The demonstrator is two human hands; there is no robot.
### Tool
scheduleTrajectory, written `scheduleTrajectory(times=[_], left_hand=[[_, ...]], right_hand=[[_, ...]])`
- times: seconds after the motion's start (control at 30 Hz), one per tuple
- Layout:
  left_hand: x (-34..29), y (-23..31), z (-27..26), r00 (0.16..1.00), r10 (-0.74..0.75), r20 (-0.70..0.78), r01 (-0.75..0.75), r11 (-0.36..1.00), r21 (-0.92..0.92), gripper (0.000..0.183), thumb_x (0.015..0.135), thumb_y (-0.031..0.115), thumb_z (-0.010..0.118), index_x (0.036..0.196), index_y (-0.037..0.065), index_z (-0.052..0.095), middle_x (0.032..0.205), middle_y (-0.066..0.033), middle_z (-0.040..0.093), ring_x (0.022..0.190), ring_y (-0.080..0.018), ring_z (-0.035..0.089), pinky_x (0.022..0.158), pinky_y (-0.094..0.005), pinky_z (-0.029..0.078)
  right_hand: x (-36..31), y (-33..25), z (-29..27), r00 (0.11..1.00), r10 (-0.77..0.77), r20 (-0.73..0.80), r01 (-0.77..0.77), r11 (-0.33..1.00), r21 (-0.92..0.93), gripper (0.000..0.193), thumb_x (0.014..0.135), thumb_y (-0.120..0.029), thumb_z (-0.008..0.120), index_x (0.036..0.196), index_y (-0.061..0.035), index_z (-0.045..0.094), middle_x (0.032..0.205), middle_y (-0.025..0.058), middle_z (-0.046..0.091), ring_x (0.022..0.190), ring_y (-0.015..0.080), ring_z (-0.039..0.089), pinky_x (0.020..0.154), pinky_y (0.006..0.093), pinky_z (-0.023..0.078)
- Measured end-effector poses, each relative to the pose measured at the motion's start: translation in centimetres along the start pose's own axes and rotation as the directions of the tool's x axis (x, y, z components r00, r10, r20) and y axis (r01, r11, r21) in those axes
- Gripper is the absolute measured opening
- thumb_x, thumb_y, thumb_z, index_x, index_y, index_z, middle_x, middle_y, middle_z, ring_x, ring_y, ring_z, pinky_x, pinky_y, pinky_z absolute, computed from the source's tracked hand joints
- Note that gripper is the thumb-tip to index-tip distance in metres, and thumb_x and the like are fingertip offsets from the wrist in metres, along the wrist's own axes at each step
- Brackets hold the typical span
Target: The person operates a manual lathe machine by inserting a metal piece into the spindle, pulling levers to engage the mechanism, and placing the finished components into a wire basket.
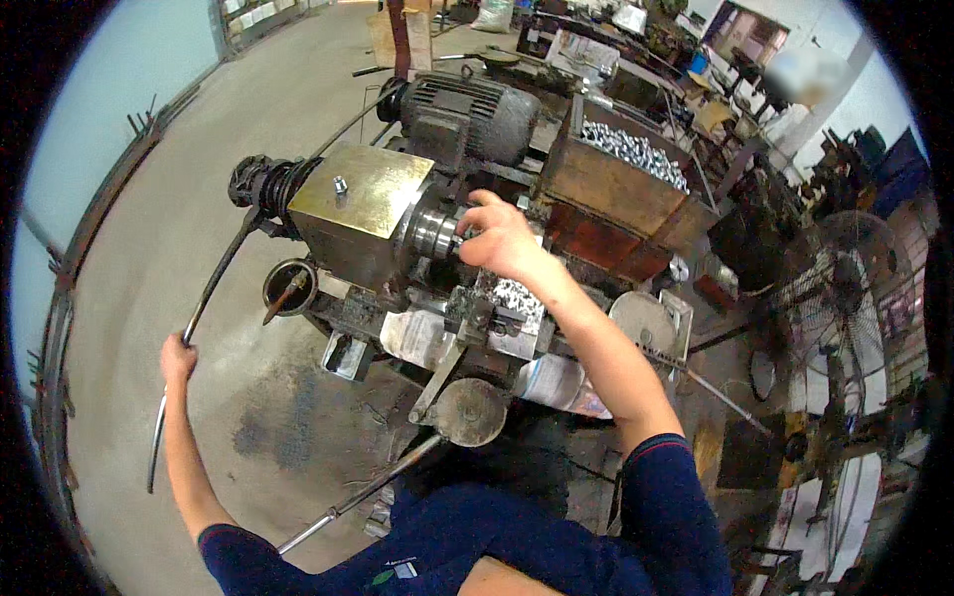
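Your left hand (179,360), arm stretched out to your left, is clamped on a long, slender, curved metal lever (212,278), which runs down from the left end of a lathe's boxy headstock with a brass-coloured top cover (373,184) and ends below your grip. Your right hand (497,243) reaches in over the machine, its fingers bent at the front of a round, polished steel spindle nose (434,234) on the headstock's right side; whether the fingertips are pinched on a small part there cannot be told, as the hand hides the spot.

A small silver metal fitting (340,186) stands on the brass-coloured cover. Behind the headstock sits a dark, finned electric motor (477,114), and to its right a rusty, rectangular metal bin (606,189) holds a heap of small, shiny silver metal pieces (631,154). Pale metal chips (517,296) lie below your right hand and forearm. Nearer your body is a round, grey metal disc (472,412), with a straight steel bar (373,487) slanting down to the left from it. A round, dark pot (268,290) with a brush-like tool (288,296) in it sits at the headstock's lower left, above the grey concrete floor (149,219).
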State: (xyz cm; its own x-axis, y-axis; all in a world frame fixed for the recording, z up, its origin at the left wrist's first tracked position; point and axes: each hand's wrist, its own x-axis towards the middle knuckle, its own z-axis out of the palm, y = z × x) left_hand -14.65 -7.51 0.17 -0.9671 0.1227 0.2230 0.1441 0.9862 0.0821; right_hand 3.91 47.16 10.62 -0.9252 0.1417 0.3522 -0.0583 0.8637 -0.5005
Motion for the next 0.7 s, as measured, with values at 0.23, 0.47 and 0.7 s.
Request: scheduleTrajectory(times=[0.23, 0.47, 0.7], left_hand=[[-5.9, 12.3, 11.6, 0.958, 0.278, 0.072, -0.171, 0.752, -0.636, 0.031, 0.078, 0.019, 0.058, 0.102, 0.001, 0.057, 0.076, -0.0099, 0.063, 0.071, -0.0179, 0.059, 0.067, -0.0305, 0.046], [-8.2, 19.4, 18.3, 0.728, 0.548, 0.413, -0.57, 0.818, -0.08, 0.038, 0.074, 0.027, 0.06, 0.109, 0.011, 0.053, 0.087, -0.0122, 0.062, 0.081, -0.0303, 0.061, 0.067, -0.0432, 0.048], [-4.5, 14.8, 18.8, 0.76, 0.475, 0.443, -0.54, 0.842, 0.023, 0.026, 0.072, 0.025, 0.062, 0.097, 0.016, 0.061, 0.088, -0.0097, 0.064, 0.082, -0.0285, 0.061, 0.067, -0.0389, 0.049]], right_hand=[[-10.4, 3.7, -9.8, 0.983, 0.139, -0.124, -0.132, 0.989, 0.059, 0.03, 0.057, -0.012, 0.061, 0.087, -0.0058, 0.064, 0.125, 0.0222, 0.045, 0.112, 0.0362, 0.047, 0.092, 0.0348, 0.041], [-27.1, 12.2, -15.7, 0.794, 0.58, -0.18, -0.602, 0.793, -0.098, 0.031, 0.056, -0.01, 0.061, 0.086, -0.0027, 0.066, 0.118, 0.0174, 0.052, 0.094, 0.0297, 0.059, 0.079, 0.0331, 0.048], [-38.4, 21.3, -17.9, 0.538, 0.755, -0.374, -0.831, 0.4, -0.387, 0.042, 0.059, -0.015, 0.064, 0.099, -0.0035, 0.062, 0.117, 0.0161, 0.052, 0.107, 0.0321, 0.051, 0.088, 0.0368, 0.042]])
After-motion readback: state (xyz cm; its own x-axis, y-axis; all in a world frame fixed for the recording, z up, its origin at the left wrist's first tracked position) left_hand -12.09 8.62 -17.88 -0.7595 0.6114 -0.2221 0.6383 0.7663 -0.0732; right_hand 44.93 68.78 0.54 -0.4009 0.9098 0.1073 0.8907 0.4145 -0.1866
